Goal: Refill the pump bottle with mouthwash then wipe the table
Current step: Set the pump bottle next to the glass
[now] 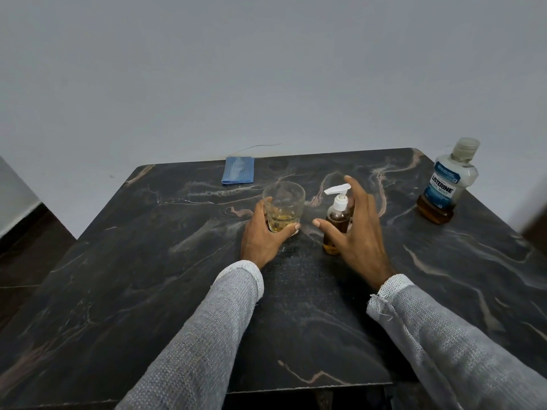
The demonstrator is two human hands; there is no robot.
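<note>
Left hand (262, 236) curled closed; right hand (359, 232) spread wide (fingers splayed).

Glass (283, 207) left of pump bottle (338, 221)

A dark marble table (148, 291) carries a folded blue cloth (238, 170); a glass (283, 207); a pump bottle (337, 223); a mouthwash bottle (447, 184).

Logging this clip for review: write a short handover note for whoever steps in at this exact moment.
Left hand grips the glass, which holds a little amber liquid. Right hand is open around the pump bottle, not clearly gripping; pump head on, bottle mostly full. Mouthwash bottle stands capped at the table's far right. Blue cloth lies folded at the far edge. Left: finish any refilling, then wipe.
</note>
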